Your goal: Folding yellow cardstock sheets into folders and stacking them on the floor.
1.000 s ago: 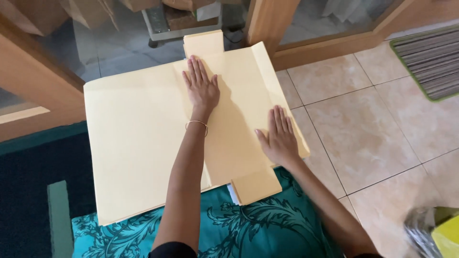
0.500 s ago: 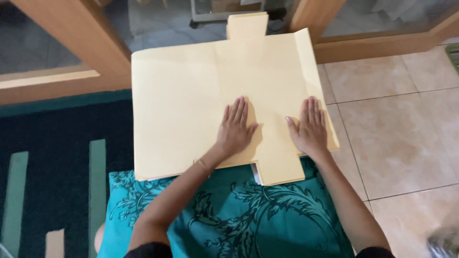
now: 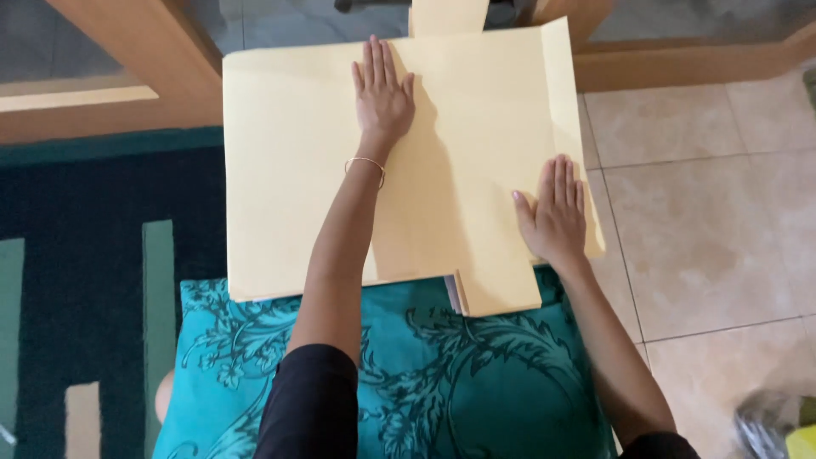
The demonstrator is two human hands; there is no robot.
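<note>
A large tan paper sheet (image 3: 289, 170) with tabs at its near and far ends lies flat across the floor and my lap. My left hand (image 3: 382, 93) presses flat on the sheet near its far edge, fingers spread, a thin bracelet on the wrist. My right hand (image 3: 557, 212) lies flat on the sheet's right side, close to the folded right edge. Neither hand grips anything. A second layer shows under the near tab (image 3: 497, 293).
A teal patterned cloth (image 3: 459, 382) covers my lap. A dark blue and green rug (image 3: 93, 255) lies at the left, beige floor tiles (image 3: 705, 212) at the right. Wooden door frames (image 3: 136, 59) run along the far side. A crumpled bag (image 3: 778, 425) sits at the bottom right.
My left hand has slid from the sheet's near middle to its far edge. My right hand has stayed on the right side, shifting slightly outward. The view has tilted a little.
</note>
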